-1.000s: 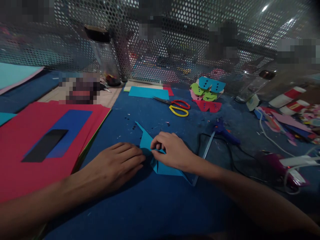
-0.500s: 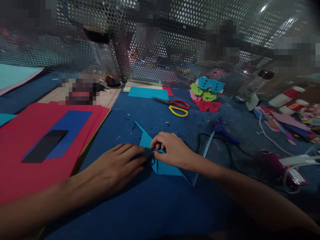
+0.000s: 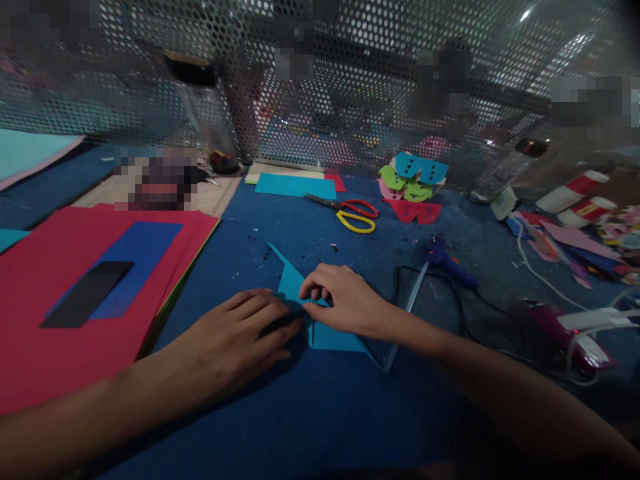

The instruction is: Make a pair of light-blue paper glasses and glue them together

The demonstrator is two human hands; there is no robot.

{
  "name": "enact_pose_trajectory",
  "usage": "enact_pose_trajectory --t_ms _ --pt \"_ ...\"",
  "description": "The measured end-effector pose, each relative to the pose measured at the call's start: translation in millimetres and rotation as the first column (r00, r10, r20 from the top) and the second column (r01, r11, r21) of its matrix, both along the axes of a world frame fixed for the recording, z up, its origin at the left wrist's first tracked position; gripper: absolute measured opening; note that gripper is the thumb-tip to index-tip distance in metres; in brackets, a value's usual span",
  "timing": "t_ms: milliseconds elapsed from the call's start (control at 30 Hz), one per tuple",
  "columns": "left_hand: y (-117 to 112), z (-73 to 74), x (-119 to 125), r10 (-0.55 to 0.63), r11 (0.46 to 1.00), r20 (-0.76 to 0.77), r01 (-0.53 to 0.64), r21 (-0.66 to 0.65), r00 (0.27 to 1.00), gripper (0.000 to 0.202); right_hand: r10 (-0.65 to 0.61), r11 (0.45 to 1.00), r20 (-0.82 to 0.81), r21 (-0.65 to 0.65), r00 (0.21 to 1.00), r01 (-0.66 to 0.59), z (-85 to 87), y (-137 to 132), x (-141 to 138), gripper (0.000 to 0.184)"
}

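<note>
So the person's got both hands down on the blue tabletop (image 3: 280, 427), right in the middle. Left hand (image 3: 240, 330) is palm down, fingers stretched out to the near-left edge of a folded light-blue paper piece (image 3: 337, 339); its thumb is hidden, so can't tell if that grip has hold of anything. Right hand (image 3: 340, 300) sits on top of the same piece with its fingers curled and thumb on the paper side, though whether that grip is pinching or just pressing, no way to tell. The paper lies under and between the hands, pointy ends sticking out. Off to the left there's a stack of red sheets (image 3: 95, 360) with a black strip (image 3: 87, 293) overlapping a darker blue one (image 3: 145, 250). On the right, a pale stick (image 3: 420, 280) runs under the forearm, its upper end by a blue glue gun (image 3: 450, 267). Farther back: scissors (image 3: 357, 230) with one red and one yellow handle, blades apart, then some colorful cutouts (image 3: 415, 212) piled up, and a tall jar (image 3: 210, 127) near the perforated metal panel (image 3: 320, 133).
</note>
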State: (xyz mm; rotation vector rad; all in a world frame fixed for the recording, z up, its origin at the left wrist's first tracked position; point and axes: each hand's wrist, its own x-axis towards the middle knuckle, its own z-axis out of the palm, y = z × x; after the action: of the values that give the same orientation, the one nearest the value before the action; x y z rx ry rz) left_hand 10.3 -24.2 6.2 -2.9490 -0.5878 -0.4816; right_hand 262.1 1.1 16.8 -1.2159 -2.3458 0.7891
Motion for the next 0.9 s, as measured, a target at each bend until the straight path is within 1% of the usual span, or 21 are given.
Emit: enact_pose_trajectory --t_ms 233,367,433,600,767,900 --pt "-2.6 0.1 1.8 -0.012 0.999 -0.006 0.013 0.049 1.0 0.03 0.017 1.0 -0.004 0.022 1.0 -0.017 0.6 0.3 1.1 0.012" --pt "-3.8 -1.8 1.3 0.002 0.998 -0.012 -0.001 0.066 1.0 0.032 0.023 1.0 -0.006 0.022 1.0 -0.023 -0.4 1.5 0.5 0.015" --pt "-4.4 -2.7 0.9 0.002 0.998 -0.024 0.0 0.066 1.0 0.032 0.01 1.0 -0.001 0.026 1.0 -0.01 -0.5 0.9 -0.9 0.016" --pt "-6.7 -3.7 0.9 0.011 0.997 -0.021 -0.009 0.082 1.0 0.033 -0.044 0.998 0.035 0.034 0.998 0.043 -0.5 -2.5 -5.3 0.008" --pt "-8.5 -2.0 1.9 0.011 0.995 -0.025 -0.009 0.097 1.0 0.033 -0.034 0.999 0.026 0.024 0.999 0.033 -0.8 -1.9 -4.8 0.014" --pt "-8.7 -1.0 2.3 0.016 0.995 -0.022 -0.013 0.102 1.0 0.033 -0.02 1.0 0.012 0.005 1.0 0.02 0.2 -1.4 -1.8 0.013"
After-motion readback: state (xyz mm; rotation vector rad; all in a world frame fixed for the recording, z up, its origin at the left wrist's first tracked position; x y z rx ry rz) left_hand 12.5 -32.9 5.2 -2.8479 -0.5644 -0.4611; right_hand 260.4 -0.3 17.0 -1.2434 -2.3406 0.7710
